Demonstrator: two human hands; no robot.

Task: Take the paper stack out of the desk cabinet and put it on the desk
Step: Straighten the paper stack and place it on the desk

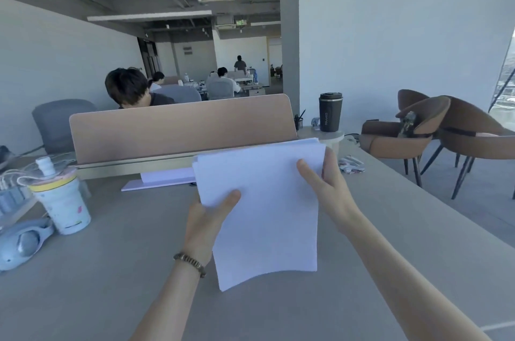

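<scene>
Both our hands, left [207, 218] and right [330, 182], grip the stack [264, 207] above the surface [117, 271]; it seems carried over, so next we lower it flat.

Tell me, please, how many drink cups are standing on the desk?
2: a pale lidded cup at the left edge, beside the blue case, and a dark travel tumbler at the far right, past the divider. Others may be hidden behind the divider.

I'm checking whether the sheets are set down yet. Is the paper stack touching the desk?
Cannot tell. In the head view the paper stack is gripped by the left hand and right hand, its near edge curling above the desk, but no gap shows plainly.
</scene>
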